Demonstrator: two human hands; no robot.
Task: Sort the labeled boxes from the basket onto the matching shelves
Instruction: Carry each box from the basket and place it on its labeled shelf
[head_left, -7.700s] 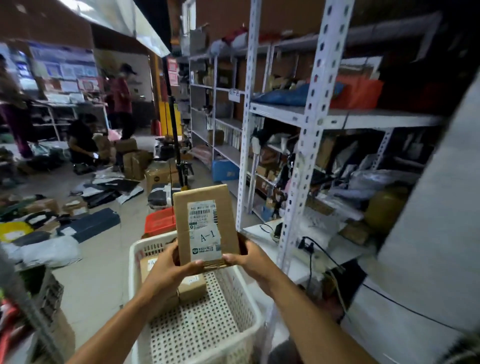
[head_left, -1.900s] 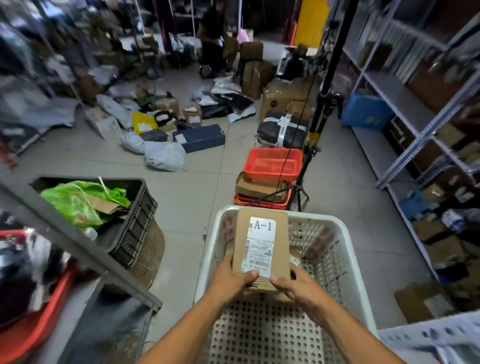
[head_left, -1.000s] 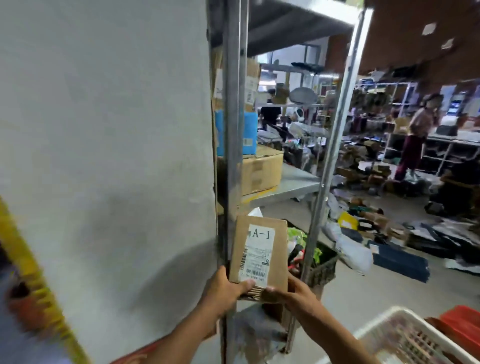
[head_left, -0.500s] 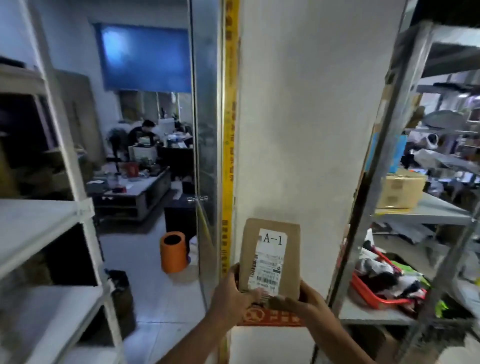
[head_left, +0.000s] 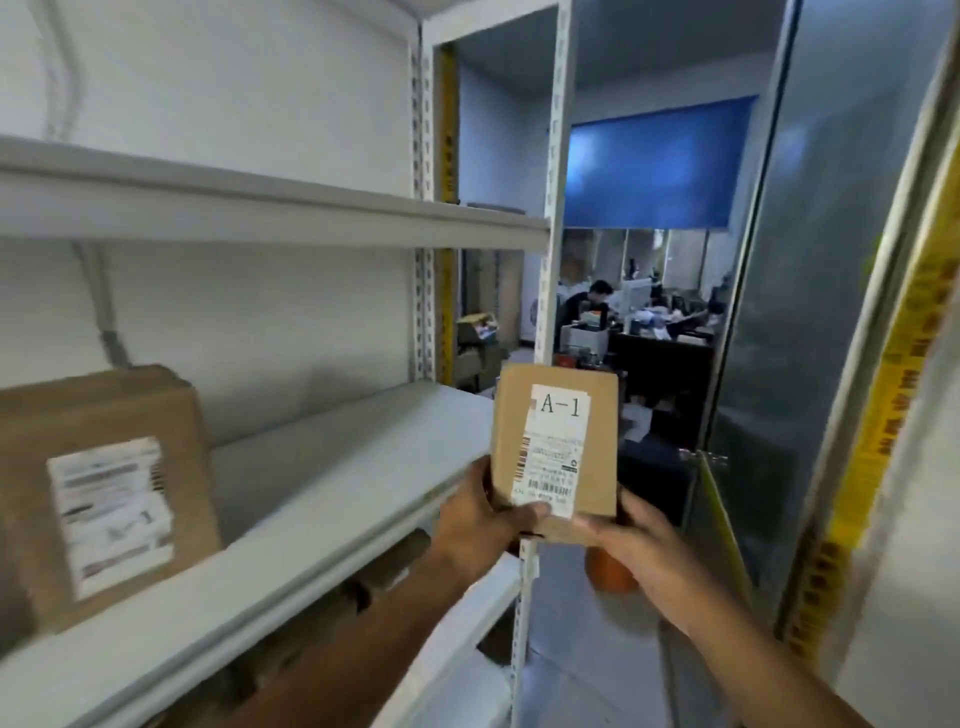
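I grip the A-1 box (head_left: 558, 449) upright by its lower corners in my left hand (head_left: 485, 519) and right hand (head_left: 641, 543), just off the shelf (head_left: 322, 499) holding another box (head_left: 101, 488); placing remains.

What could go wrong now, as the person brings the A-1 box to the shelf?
1. Both hands, left hand and right hand, grip only the bottom edge of the A-1 box, so it might tip.
2. It is level with the post and might knock it.
3. No shelf label shows, so a mismatch is possible.
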